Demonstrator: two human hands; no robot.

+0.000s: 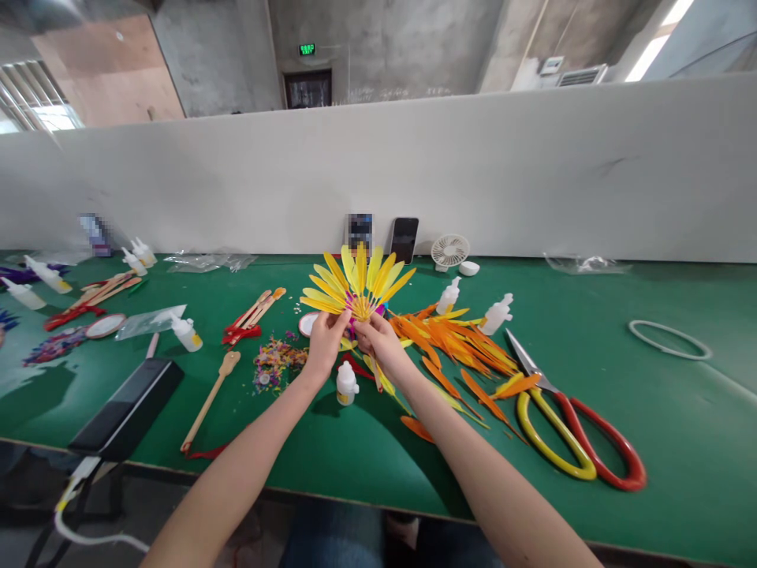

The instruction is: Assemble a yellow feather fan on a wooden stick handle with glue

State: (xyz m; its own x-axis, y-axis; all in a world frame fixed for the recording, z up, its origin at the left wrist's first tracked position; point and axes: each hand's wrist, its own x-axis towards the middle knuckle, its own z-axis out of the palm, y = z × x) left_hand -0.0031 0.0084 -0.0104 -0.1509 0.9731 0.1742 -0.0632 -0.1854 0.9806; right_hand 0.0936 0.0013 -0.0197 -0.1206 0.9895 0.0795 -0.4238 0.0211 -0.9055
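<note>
A yellow feather fan spreads beyond the fingers, its base pinched in the closed fingers of the left hand and right hand; these hover between the green table's near and far edges; a white bottle stands nearer the near edge.

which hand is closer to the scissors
Right. The right hand is at the base of the yellow feathers, left of the scissors, with orange feathers between; the left hand is farther left.

This is a workshop; feathers, scissors, exit sign.
</note>
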